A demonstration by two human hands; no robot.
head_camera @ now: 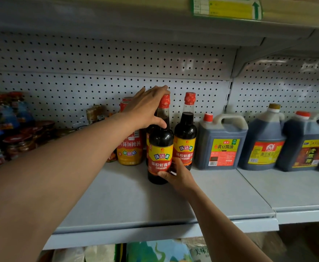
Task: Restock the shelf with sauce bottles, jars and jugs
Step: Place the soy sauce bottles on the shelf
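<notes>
A grey metal shelf with a pegboard back panel, seen from the head camera. At far left, blurred, stand small jars with dark red lids. Next to them, further right, is an orange-labelled bottle whose label text reads upside down; its top is hidden behind the left hand.

The left hand reaches in from the lower left and holds the neck of a dark soy sauce bottle, thumb in front of the glass just below the red cap, the other fingers extended together over and behind the cap. The bottle stands upright, long axis vertical, cap up, yellow and red label facing the camera, near the middle of the shelf in front of a row of bottles. The right hand comes up from the lower right and grips the bottle's lower body, thumb across the label's bottom edge, the remaining fingers wrapped behind it out of sight.

Just behind and to the right stands a matching second soy sauce bottle, also upright. Further right sit three large dark jugs with handles: a square jug, a rounded jug and, at the frame edge, a black-labelled jug.
</notes>
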